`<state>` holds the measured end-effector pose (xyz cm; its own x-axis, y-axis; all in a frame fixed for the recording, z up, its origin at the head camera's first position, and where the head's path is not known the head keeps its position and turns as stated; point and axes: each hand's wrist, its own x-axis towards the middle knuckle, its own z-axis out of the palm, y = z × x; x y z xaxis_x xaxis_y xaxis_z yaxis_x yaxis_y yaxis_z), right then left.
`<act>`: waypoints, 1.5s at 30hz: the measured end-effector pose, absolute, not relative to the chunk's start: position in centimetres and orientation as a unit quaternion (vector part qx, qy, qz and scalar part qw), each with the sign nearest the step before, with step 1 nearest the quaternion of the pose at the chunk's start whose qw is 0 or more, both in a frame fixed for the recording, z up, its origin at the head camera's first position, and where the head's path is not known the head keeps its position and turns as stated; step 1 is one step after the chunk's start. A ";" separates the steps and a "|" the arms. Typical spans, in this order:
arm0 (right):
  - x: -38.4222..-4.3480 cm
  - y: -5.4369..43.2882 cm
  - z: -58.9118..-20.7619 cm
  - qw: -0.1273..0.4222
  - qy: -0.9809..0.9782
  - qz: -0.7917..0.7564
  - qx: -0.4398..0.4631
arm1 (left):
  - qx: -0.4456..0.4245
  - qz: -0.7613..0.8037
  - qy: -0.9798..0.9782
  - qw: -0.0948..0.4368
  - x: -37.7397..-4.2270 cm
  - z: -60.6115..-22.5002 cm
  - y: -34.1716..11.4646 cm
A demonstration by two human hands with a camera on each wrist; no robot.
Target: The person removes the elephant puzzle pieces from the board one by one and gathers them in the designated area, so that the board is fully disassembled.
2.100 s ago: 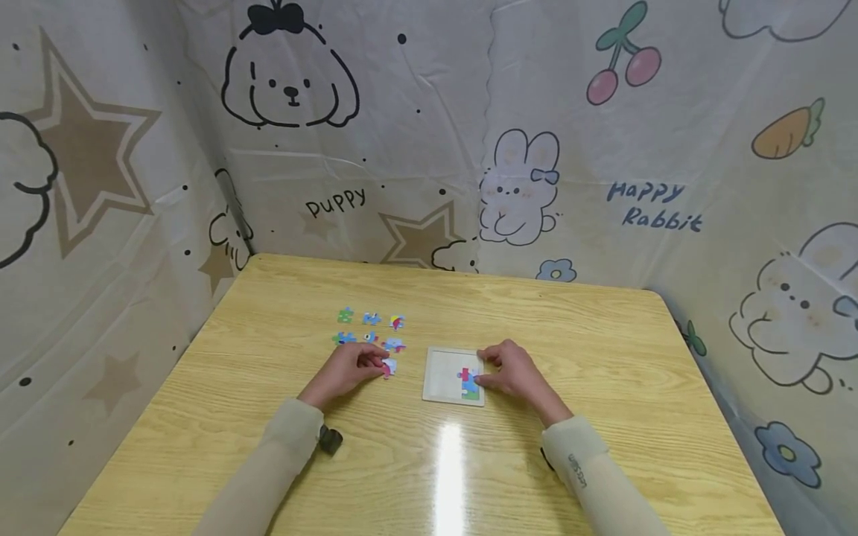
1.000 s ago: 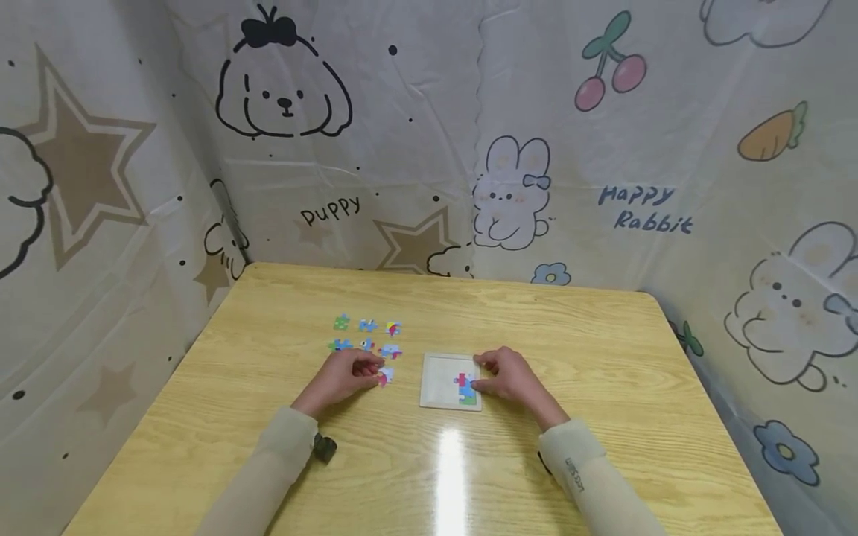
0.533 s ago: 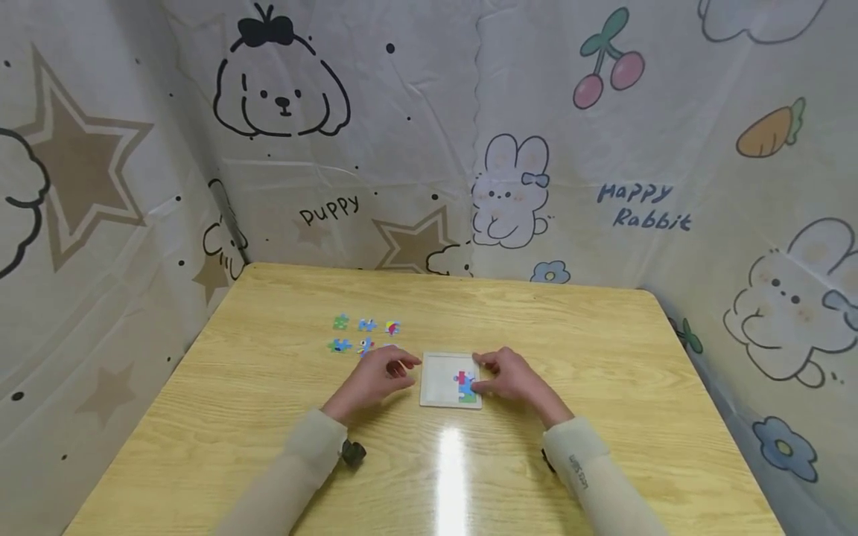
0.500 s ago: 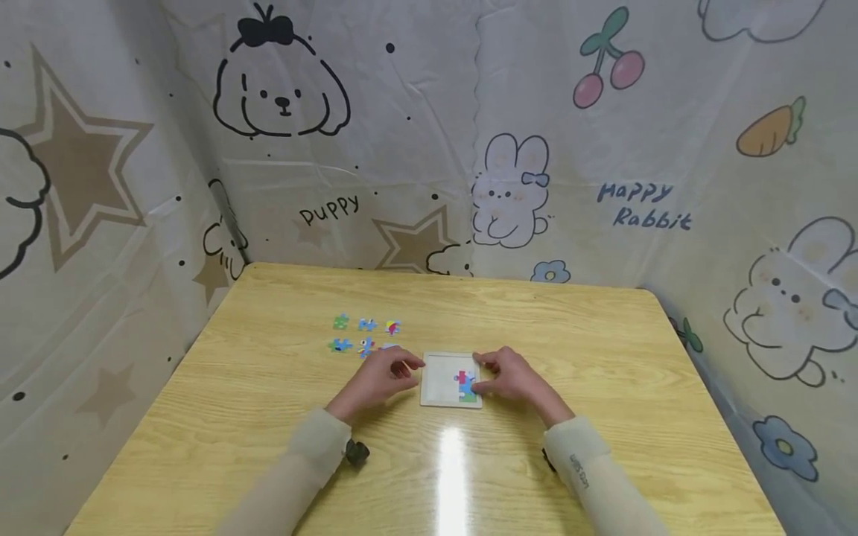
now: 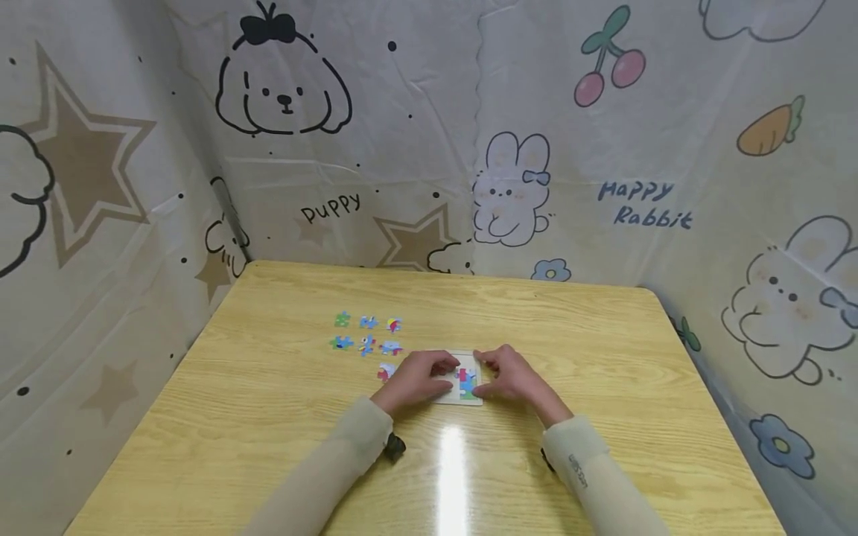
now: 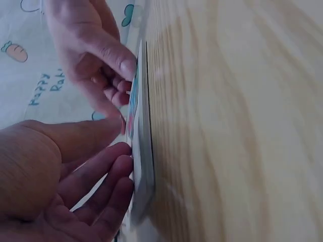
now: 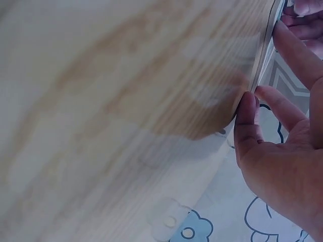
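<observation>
A square puzzle tray [image 5: 447, 403] lies on the wooden table with several joined blue, green and red jigsaw pieces [image 5: 465, 388] along its right side. My left hand [image 5: 417, 378] reaches over the tray's left part, hiding much of it, with thumb and fingers apart beside the joined pieces. In the left wrist view the left fingertips [image 6: 124, 160] touch the tray's face and nothing sits in the grasp. My right hand [image 5: 511, 374] grips the tray's right side, thumb at the lower part and index finger at the far corner. Its fingers [image 7: 247, 113] bend round the tray's edge.
Several loose jigsaw pieces [image 5: 366, 344] lie in rows left of the tray. A white and pink piece [image 5: 385, 371] sits just beside the left hand. Behind the table [image 5: 570, 320] hangs a printed cloth [image 5: 402, 112], which also covers both sides.
My left hand has left the white and pink piece on the table and moved right, over the tray. The right hand has stayed at the tray's right side.
</observation>
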<state>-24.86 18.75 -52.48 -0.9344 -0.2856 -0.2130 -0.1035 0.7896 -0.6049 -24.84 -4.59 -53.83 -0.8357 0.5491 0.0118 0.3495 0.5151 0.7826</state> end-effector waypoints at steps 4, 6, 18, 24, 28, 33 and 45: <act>-24.9 18.6 -52.6 0.148 0.935 -0.306 -0.104 | 0.242 0.400 0.876 0.116 -24.6 -53.9 -3.5; -24.9 18.5 -52.7 0.150 0.935 -0.304 -0.104 | 0.237 0.388 0.884 0.108 -24.5 -53.9 -3.1; -24.9 18.6 -52.3 0.144 0.938 -0.298 -0.106 | 0.214 0.386 0.894 0.077 -24.5 -53.9 -1.9; -25.0 18.7 -52.3 0.143 0.938 -0.297 -0.111 | 0.207 0.388 0.894 0.086 -24.8 -54.1 -1.7; -25.1 18.7 -52.5 0.146 0.937 -0.297 -0.108 | 0.203 0.398 0.890 0.090 -25.0 -54.3 -1.7; -25.0 18.9 -52.5 0.148 0.938 -0.295 -0.106 | 0.204 0.416 0.881 0.096 -25.1 -54.4 -1.7; -25.0 18.8 -52.5 0.145 0.936 -0.301 -0.109 | 0.202 0.427 0.877 0.092 -24.9 -54.3 -1.6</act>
<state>-24.99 18.77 -52.48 -0.9344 -0.2911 -0.2054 -0.1167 0.7947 -0.5957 -24.91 -1.64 -54.25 -0.9014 0.4329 0.0117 0.2760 0.5536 0.7857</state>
